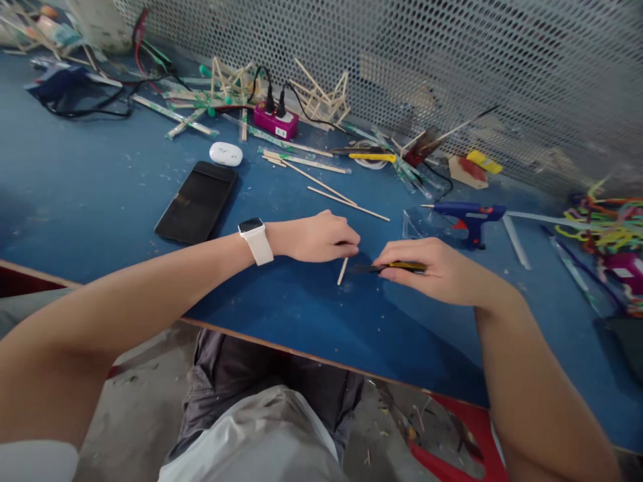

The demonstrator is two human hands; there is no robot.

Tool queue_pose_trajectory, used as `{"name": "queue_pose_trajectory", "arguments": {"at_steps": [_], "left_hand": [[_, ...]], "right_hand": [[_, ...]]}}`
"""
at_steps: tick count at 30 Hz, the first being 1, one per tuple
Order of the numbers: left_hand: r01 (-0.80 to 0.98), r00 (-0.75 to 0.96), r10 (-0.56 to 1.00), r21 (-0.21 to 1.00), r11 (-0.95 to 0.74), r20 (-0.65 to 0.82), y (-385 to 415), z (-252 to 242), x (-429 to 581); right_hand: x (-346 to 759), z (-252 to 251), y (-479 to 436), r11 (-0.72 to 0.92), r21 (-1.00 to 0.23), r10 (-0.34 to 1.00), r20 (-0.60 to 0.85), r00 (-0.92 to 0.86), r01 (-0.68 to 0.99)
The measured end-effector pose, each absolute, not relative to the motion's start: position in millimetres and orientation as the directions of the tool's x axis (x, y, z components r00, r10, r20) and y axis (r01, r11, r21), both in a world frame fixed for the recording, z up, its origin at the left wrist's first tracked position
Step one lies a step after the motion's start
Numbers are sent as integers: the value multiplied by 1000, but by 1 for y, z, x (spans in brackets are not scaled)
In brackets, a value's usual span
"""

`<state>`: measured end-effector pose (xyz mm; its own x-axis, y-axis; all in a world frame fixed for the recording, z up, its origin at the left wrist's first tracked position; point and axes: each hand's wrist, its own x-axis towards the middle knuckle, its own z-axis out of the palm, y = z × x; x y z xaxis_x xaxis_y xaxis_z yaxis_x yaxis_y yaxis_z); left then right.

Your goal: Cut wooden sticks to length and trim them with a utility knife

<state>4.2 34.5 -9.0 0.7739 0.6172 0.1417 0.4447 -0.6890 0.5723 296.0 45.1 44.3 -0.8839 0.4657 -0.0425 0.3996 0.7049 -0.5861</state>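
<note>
My left hand point(324, 237), with a white watch point(258, 244) on its wrist, is closed on a thin wooden stick point(342, 271). The stick's lower end pokes out below the fingers, close above or on the blue table. Just right of it, my right hand point(426, 264) grips a yellow and black utility knife point(402, 266). The knife's dark blade points left toward the stick; whether it touches the wood I cannot tell. Beyond my hands lie two longer wooden sticks point(349, 203).
A phone point(198, 203) and white earbud case point(226, 154) lie left. Behind are a purple power adapter point(276, 122), stick frames point(326, 97) and another yellow cutter point(372, 157). A blue glue gun point(468, 215) lies right, near colourful pipe cleaners point(607, 217). A perforated metal screen point(321, 33) borders the table.
</note>
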Motion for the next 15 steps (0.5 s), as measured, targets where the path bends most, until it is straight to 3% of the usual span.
{"name": "queue_pose_trajectory", "arguments": {"at_steps": [3, 6, 9, 15], "left_hand": [[446, 784, 605, 552, -705, 140, 33, -10, 2], [474, 789, 593, 456, -754, 161, 35, -9, -3], [472, 800, 581, 439, -765, 153, 38, -7, -8], [494, 796, 588, 405, -769, 146, 39, -8, -10]], "right_hand": [[296, 28, 40, 786, -472, 479, 56, -876, 400], [298, 17, 36, 875, -312, 416, 96, -904, 370], [295, 14, 31, 933, -173, 341, 137, -930, 317], [278, 10, 20, 952, -43, 305, 199, -931, 303]]}}
